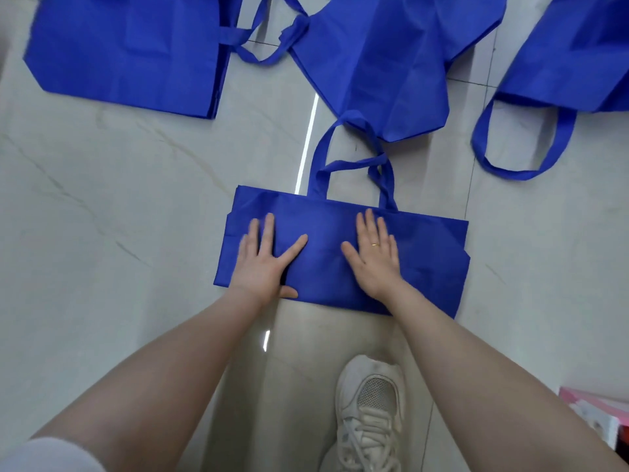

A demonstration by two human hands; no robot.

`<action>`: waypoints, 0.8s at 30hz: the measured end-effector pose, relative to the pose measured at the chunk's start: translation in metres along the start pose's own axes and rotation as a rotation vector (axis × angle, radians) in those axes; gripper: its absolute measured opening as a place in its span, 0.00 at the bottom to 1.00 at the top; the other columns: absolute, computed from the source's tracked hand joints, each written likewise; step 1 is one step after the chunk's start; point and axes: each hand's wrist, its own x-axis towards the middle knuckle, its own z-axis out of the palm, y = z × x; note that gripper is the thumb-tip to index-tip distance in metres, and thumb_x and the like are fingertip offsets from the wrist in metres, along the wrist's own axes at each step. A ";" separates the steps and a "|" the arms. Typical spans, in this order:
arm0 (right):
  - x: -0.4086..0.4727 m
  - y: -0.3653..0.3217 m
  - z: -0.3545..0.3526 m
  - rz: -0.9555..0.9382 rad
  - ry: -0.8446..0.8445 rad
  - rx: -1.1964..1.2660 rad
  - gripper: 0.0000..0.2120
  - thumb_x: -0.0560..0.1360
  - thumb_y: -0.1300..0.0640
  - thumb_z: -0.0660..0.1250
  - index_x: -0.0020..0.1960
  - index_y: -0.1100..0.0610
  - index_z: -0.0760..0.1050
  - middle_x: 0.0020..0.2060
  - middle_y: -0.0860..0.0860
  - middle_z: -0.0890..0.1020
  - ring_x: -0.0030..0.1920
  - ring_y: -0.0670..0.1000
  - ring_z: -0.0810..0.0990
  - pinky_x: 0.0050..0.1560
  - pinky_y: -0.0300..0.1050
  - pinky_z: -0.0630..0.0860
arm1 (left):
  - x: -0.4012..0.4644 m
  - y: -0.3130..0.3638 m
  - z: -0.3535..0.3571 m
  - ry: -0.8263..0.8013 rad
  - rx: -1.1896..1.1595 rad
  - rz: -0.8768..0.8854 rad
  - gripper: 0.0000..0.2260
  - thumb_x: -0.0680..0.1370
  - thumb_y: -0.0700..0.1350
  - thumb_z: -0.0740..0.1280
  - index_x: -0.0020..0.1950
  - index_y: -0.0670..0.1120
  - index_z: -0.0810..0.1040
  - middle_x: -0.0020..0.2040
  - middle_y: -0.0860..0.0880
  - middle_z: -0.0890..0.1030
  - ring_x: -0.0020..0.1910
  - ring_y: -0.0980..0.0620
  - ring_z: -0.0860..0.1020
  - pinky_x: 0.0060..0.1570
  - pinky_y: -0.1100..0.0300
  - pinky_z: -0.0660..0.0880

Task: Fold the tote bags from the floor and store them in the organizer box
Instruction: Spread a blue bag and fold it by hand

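We are in the folding step. The tote bag in hand (343, 253) lies on the floor (102, 199) directly ahead of us, at the centre of the view, already doubled into a wide band with its handles (354, 165) trailing away toward 12 o'clock.

Hand state: the left hand (265, 257) and the right hand (372, 253) both lie flat on the bag, fingers straight and spread, palms down. Neither hand grips the cloth; both press it to set the crease. The left thumb appears to sit at the near edge, at 6 o'clock of that hand.

Three further tote bags wait unfolded: one at 10 o'clock (129, 49), one at 12 o'clock (391, 56), one at 2 o'clock (578, 52). Our shoe (369, 413) stands at 6 o'clock.

Next move, in our judgement: tuck the handles onto the band, then fold one short end across to the other, holding the centre down so the layers do not slide. The thin fabric will likely spring open unless pressed.

A pink-edged object (595, 413) shows at 4 o'clock; we cannot tell whether it is the organizer box.
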 end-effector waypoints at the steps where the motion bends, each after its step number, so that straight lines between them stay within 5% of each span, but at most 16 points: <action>1: -0.004 0.009 -0.002 0.050 0.036 0.022 0.30 0.81 0.44 0.47 0.77 0.50 0.37 0.76 0.45 0.36 0.75 0.48 0.34 0.72 0.47 0.34 | -0.001 0.003 -0.002 -0.010 -0.020 -0.049 0.46 0.71 0.63 0.67 0.72 0.64 0.34 0.73 0.41 0.29 0.72 0.35 0.32 0.72 0.44 0.40; 12: -0.034 0.045 -0.001 0.307 0.179 -0.311 0.34 0.81 0.43 0.50 0.77 0.55 0.36 0.76 0.50 0.36 0.76 0.57 0.37 0.74 0.54 0.40 | -0.010 -0.009 -0.001 0.007 0.004 -0.051 0.49 0.69 0.66 0.68 0.75 0.58 0.34 0.75 0.44 0.32 0.75 0.39 0.37 0.73 0.49 0.48; 16: -0.032 0.014 -0.005 -0.075 0.133 -0.407 0.30 0.80 0.55 0.56 0.78 0.51 0.46 0.77 0.55 0.43 0.75 0.60 0.48 0.74 0.54 0.53 | -0.009 -0.010 -0.002 0.013 -0.004 -0.029 0.49 0.68 0.67 0.68 0.75 0.60 0.35 0.75 0.44 0.32 0.75 0.39 0.37 0.73 0.50 0.49; 20: -0.041 -0.004 0.013 -0.156 -0.100 -0.570 0.44 0.73 0.32 0.57 0.77 0.49 0.38 0.76 0.55 0.37 0.75 0.64 0.38 0.72 0.64 0.46 | -0.011 -0.011 -0.006 -0.004 0.010 -0.026 0.50 0.67 0.66 0.69 0.75 0.60 0.36 0.75 0.45 0.32 0.75 0.39 0.37 0.73 0.50 0.50; 24: -0.044 -0.003 0.020 -0.153 -0.094 -0.672 0.48 0.72 0.33 0.60 0.76 0.51 0.33 0.75 0.56 0.33 0.74 0.66 0.35 0.71 0.68 0.48 | -0.011 -0.014 -0.012 -0.020 0.130 0.007 0.50 0.68 0.62 0.71 0.76 0.56 0.38 0.75 0.41 0.34 0.74 0.36 0.41 0.72 0.48 0.51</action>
